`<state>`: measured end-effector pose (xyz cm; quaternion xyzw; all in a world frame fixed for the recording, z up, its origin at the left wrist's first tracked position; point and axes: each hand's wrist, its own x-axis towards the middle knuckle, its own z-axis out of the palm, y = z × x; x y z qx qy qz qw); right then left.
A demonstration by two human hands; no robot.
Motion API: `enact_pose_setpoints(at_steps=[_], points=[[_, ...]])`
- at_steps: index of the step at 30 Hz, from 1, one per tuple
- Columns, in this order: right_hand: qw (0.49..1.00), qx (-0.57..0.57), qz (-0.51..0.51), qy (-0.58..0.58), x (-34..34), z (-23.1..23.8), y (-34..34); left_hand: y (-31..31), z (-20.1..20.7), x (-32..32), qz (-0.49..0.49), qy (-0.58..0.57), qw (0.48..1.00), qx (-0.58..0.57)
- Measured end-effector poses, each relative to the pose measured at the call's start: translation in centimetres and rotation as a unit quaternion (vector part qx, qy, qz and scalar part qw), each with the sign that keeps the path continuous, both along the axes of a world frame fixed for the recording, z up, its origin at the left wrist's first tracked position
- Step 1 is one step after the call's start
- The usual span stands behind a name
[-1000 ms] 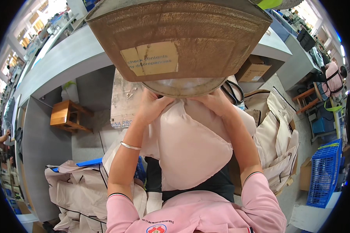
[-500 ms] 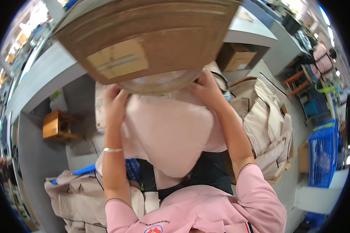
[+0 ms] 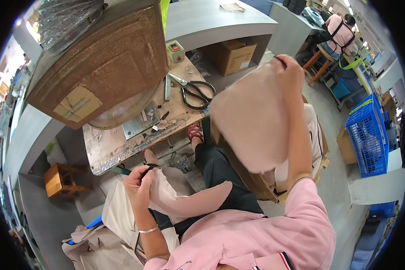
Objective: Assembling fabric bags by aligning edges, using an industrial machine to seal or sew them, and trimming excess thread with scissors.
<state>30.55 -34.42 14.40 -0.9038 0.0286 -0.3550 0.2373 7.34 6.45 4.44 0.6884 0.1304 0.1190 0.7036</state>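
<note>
My right hand (image 3: 289,76), raised at the right, grips the upper corner of a pale beige fabric panel (image 3: 254,119). The panel has rounded corners and hangs over a cardboard box of beige pieces; something dark shows at my fingertips. Low on the left, my left hand (image 3: 138,186) is closed on another pale fabric piece (image 3: 191,204), which drapes across my lap with one curved edge. A short black strip (image 3: 151,166) sticks out at those fingers. I cannot tell whether the two fabrics are joined.
A brown-cased machine (image 3: 108,67) stands over a worn wooden board (image 3: 105,150) with scraps. Black-handled scissors (image 3: 198,95) lie there beside a switch box (image 3: 175,51). An open box (image 3: 267,191) is at my right, beige fabric (image 3: 103,247) at my left. A person (image 3: 339,33) sits far right.
Both hands were together under the machine, holding fabric. They are now apart: the right hand swung right with the panel, the left came down toward my lap. The view turned, uncovering board and scissors.
</note>
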Motion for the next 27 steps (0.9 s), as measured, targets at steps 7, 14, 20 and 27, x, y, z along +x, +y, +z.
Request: enact_pose_setpoints(at_steps=[7, 14, 20, 27], points=[[0.952, -0.199, -0.052, 0.228, -2.1, -14.0, -5.5, -2.8, -1.6, -2.2, 0.035, 0.003, 0.999, -0.024], [0.896, -0.358, 0.11, 0.238, -6.1, -28.1, -3.6, -5.3, -1.1, -1.4, 0.02, 0.002, 0.989, 0.148], [0.933, -0.156, 0.172, 0.276, -4.7, -24.8, 0.6, -6.8, -1.2, -1.4, 0.07, -0.103, 0.963, 0.238], [0.699, 0.335, 0.482, 0.408, -20.9, -12.4, 10.8, -8.7, -1.7, -0.8, 0.044, -0.137, 0.961, 0.236]])
